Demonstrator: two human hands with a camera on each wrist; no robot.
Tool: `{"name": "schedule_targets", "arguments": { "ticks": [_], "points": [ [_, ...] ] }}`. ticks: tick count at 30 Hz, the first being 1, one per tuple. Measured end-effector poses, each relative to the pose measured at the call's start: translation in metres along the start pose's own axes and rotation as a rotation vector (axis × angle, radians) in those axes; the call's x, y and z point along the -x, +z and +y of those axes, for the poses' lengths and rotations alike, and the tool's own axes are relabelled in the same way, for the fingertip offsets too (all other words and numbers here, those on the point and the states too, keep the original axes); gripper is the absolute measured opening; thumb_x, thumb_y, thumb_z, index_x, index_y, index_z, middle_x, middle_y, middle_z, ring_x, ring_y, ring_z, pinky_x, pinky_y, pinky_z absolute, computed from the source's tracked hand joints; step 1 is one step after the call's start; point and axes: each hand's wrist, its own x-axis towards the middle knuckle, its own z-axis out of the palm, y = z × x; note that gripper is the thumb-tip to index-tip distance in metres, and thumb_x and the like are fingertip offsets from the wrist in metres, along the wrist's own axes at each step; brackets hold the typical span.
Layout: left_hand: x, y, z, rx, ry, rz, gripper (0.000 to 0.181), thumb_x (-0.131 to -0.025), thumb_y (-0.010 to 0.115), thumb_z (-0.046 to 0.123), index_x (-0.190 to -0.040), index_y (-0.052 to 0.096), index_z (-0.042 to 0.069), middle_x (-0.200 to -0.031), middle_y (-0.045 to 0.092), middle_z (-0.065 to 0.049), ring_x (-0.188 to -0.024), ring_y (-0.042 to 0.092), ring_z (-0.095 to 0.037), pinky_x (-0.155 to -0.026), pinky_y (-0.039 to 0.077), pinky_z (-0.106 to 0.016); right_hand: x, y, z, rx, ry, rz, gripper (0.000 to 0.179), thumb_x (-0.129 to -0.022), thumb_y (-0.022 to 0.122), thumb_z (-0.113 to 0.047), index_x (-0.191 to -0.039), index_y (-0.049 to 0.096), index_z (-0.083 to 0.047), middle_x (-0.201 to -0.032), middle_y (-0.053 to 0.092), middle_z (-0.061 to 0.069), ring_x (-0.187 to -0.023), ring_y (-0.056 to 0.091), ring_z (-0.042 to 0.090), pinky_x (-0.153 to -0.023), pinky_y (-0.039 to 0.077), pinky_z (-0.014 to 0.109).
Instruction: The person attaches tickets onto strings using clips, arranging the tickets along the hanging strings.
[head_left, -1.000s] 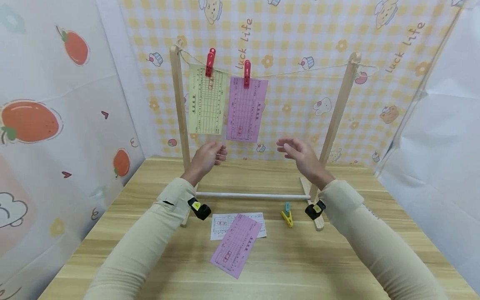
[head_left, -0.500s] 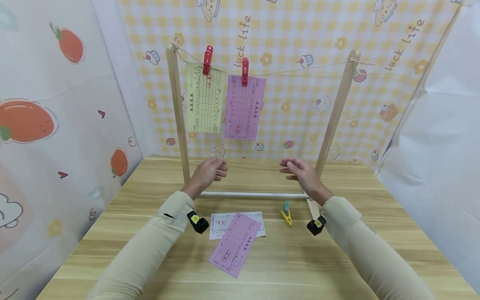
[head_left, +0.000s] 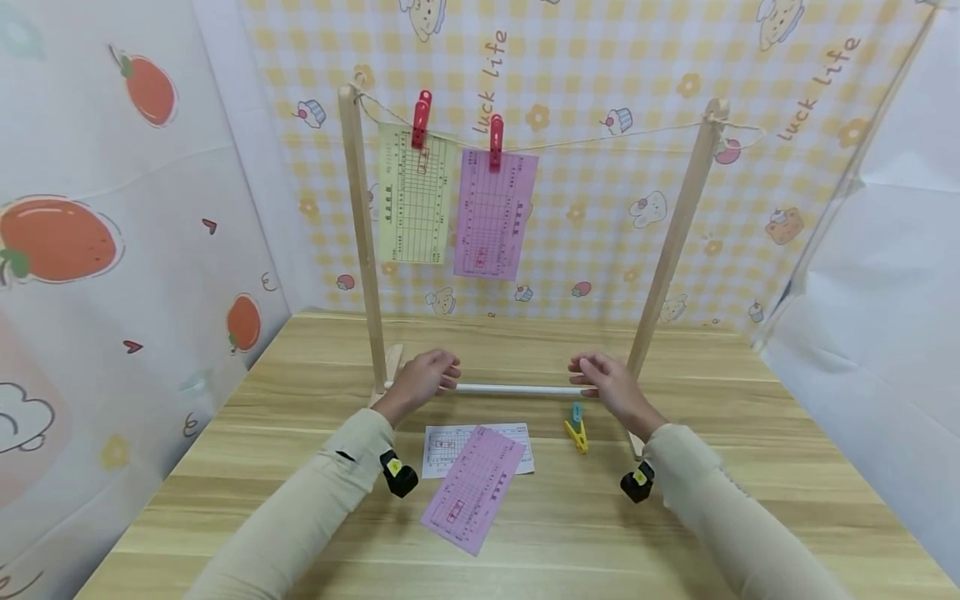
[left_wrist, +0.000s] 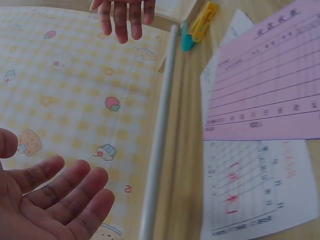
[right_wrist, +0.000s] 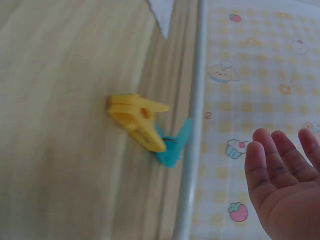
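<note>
My left hand (head_left: 424, 379) hovers near the white rod (head_left: 517, 389) of a wooden frame, its fingers relaxed and holding nothing. Opposite it, my right hand (head_left: 611, 385) is held with loose fingers, also with nothing in them. On the table in front lies a pink printed slip (head_left: 474, 490), crossing over a white printed slip (head_left: 438, 446). A yellow clothespin (head_left: 577, 437) and a teal clothespin (head_left: 577, 412) lie together to the right of the slips. From the string above hang a yellow slip (head_left: 414, 200) and another pink slip (head_left: 495, 221), each under a red clothespin (head_left: 496, 143).
Two wooden posts, the left post (head_left: 362, 225) and the right post (head_left: 678, 233), carry the sagging string (head_left: 600, 142). Behind them hangs a yellow checked cloth (head_left: 577, 67). A patterned white sheet (head_left: 150, 250) stands along the left side of the wooden table (head_left: 570, 533).
Both hands have come down from just below the hanging slips to about the height of the white rod. The slips and clothespins stay where they were.
</note>
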Motion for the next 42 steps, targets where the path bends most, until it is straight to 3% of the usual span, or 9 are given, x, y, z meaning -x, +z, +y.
{"name": "schedule_targets", "arguments": {
  "ticks": [5,9,16,23,28,35,42],
  "points": [
    [0.006,0.011,-0.010,-0.066,-0.018,-0.009,0.042,-0.106,0.034,0.030,-0.122,0.057,-0.001,-0.115,0.063,-0.016,-0.102,0.062,-0.031,-0.087,0.051,-0.043,0.004,0.006,0.014,0.056,0.052,0.043,0.041,-0.106,0.038,-0.024,-0.126,0.046,0.012,-0.128,0.050,0.031,-0.112,0.055,0.042,-0.091,0.048,0.051],
    [0.011,0.019,-0.016,-0.181,0.000,-0.033,0.044,-0.106,0.035,0.035,-0.114,0.060,0.000,-0.110,0.064,-0.014,-0.096,0.062,-0.027,-0.083,0.050,-0.043,0.007,0.009,0.024,0.124,0.084,0.063,0.038,-0.104,0.045,-0.023,-0.124,0.049,0.010,-0.121,0.056,0.028,-0.104,0.060,0.039,-0.085,0.051,0.045],
    [0.017,0.033,-0.023,-0.390,0.045,-0.051,0.032,-0.099,0.055,0.030,-0.116,0.061,0.003,-0.106,0.064,-0.010,-0.098,0.061,-0.027,-0.084,0.050,-0.043,0.013,0.012,0.036,0.288,0.073,0.071,0.033,-0.097,0.058,-0.019,-0.119,0.055,0.006,-0.110,0.060,0.016,-0.097,0.059,0.028,-0.081,0.050,0.035],
    [0.022,0.047,-0.028,-0.422,0.013,-0.074,0.041,-0.091,0.067,0.026,-0.121,0.058,0.000,-0.108,0.063,-0.015,-0.100,0.060,-0.031,-0.084,0.050,-0.046,0.016,0.013,0.036,0.296,0.122,0.064,0.035,-0.095,0.061,-0.016,-0.122,0.054,0.004,-0.117,0.059,0.018,-0.092,0.059,0.026,-0.076,0.051,0.035],
    [0.026,0.055,-0.026,-0.516,0.000,-0.066,0.044,-0.086,0.074,0.029,-0.117,0.060,0.000,-0.101,0.062,-0.011,-0.091,0.059,-0.026,-0.080,0.050,-0.042,0.017,0.013,0.040,0.295,0.172,0.032,0.033,-0.094,0.064,-0.013,-0.121,0.054,0.002,-0.117,0.057,0.018,-0.092,0.060,0.026,-0.071,0.053,0.034],
    [0.031,0.062,-0.022,-0.584,-0.027,-0.095,0.052,-0.080,0.079,0.033,-0.114,0.058,-0.001,-0.091,0.060,-0.009,-0.075,0.055,-0.019,-0.072,0.050,-0.036,0.019,0.013,0.040,0.337,0.177,0.002,0.035,-0.089,0.070,-0.012,-0.118,0.055,0.001,-0.111,0.059,0.017,-0.101,0.059,0.031,-0.077,0.052,0.038],
    [0.037,0.068,-0.019,-0.631,-0.041,-0.106,0.057,-0.075,0.083,0.035,-0.108,0.058,-0.004,-0.085,0.056,-0.010,-0.069,0.053,-0.019,-0.067,0.050,-0.035,0.019,0.015,0.043,0.358,0.188,-0.024,0.039,-0.084,0.075,-0.010,-0.116,0.055,0.002,-0.106,0.059,0.014,-0.101,0.057,0.030,-0.083,0.047,0.042]
  ]
}}
